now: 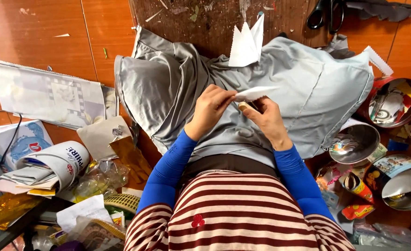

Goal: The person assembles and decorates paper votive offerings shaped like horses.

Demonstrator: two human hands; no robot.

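Both hands, left (211,108) & right (266,120), pinched shut on white paper piece (254,93) over grey cloth (168,88), mid-fold prob; next needs firm crease w/ fingertips

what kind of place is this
Likely a home craft or sewing corner on a wooden floor: grey cloth spread out, scissors nearby, tins of scraps, both hands folding white paper.

Both hands (238,111) together, fingertips pinched
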